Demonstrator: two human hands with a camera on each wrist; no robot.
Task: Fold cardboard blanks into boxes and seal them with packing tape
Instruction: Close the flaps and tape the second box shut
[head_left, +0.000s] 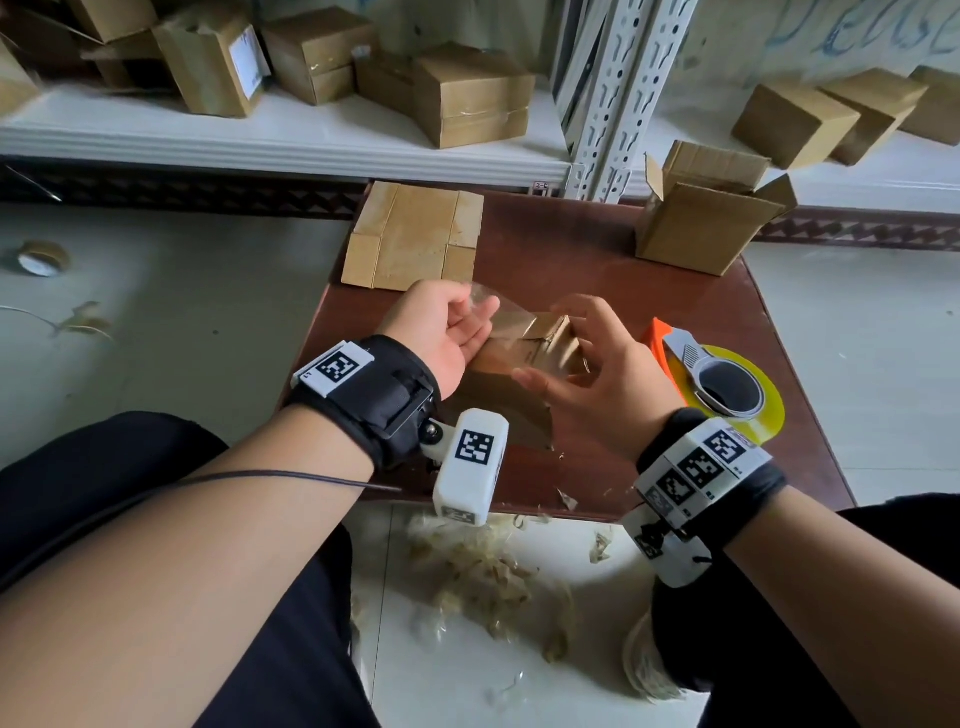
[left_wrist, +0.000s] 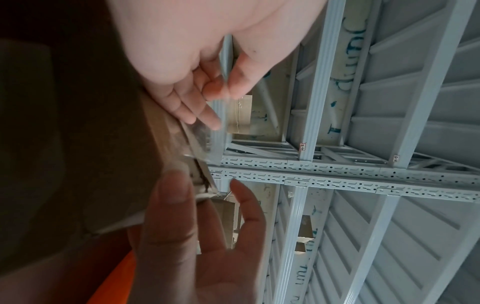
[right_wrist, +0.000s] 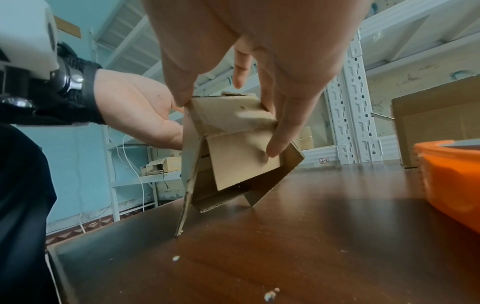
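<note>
from the head view, i saw a small cardboard box (head_left: 524, 353) near the middle of the brown desk (head_left: 571, 249), tilted, held between both hands. my left hand (head_left: 441, 332) lay palm-up against its left side, the fingers loosely curled, with a strip of clear tape (head_left: 480, 299) at the fingertips. my right hand (head_left: 587, 364) arched over the box's right side, fingers spread and bent onto it. a flat cardboard blank (head_left: 413, 236) lay at the far left corner of the desk, an open box (head_left: 706, 218) at the far right corner, and the tape dispenser (head_left: 722, 384) with its yellow roll sat by the right edge. tape scraps (head_left: 488, 571) littered the floor past the near edge.

from the left wrist, the left hand (left_wrist: 197, 86) pinched the clear tape (left_wrist: 197, 131) between thumb and fingers; the right hand (left_wrist: 182, 236) touched the box's edge below. this view was blurred.

from the right wrist, the right hand (right_wrist: 246, 61) gripped the box (right_wrist: 228, 144) from above, thumb on one side and fingers on the other, the bottom flaps hanging open and touching the desk (right_wrist: 311, 236). the left hand (right_wrist: 140, 115) cupped the far side.
</note>
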